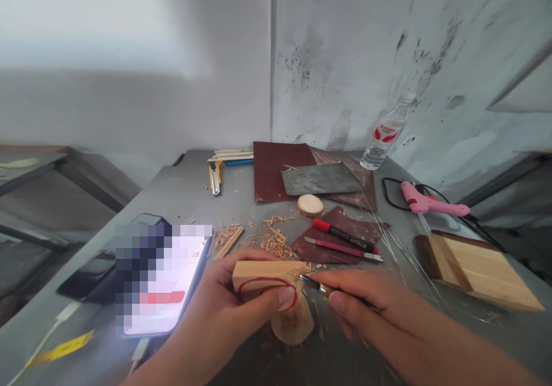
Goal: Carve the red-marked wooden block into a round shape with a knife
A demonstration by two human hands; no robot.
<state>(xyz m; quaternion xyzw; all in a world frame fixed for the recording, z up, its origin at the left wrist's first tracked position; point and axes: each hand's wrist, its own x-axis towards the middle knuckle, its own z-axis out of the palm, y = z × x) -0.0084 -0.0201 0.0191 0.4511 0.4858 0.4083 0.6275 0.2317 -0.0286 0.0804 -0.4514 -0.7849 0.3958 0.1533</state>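
My left hand (241, 311) is closed around a pale wood block (259, 274) marked with a curved red line. The block's right end is rough and cut away. In my right hand (366, 299) is a carving knife (314, 283), its metal blade at that rough end; whether it touches is hard to tell. Beneath the block lies a round wood slice (294, 323). Wood shavings (276, 245) are heaped just behind the block. A red-capped marker (340, 233) and a pink craft knife (332, 249) rest on dark red sandpaper (310, 239).
A lit phone (172, 282) with a cable stands at the left. Behind are a yellow utility knife (214, 179), sandpaper sheets (280, 173), a small wood disc (310, 205) and a water bottle (383, 136). At right lie a pink glue gun (431, 202), thin wires (394, 242) and a wooden board (487, 271).
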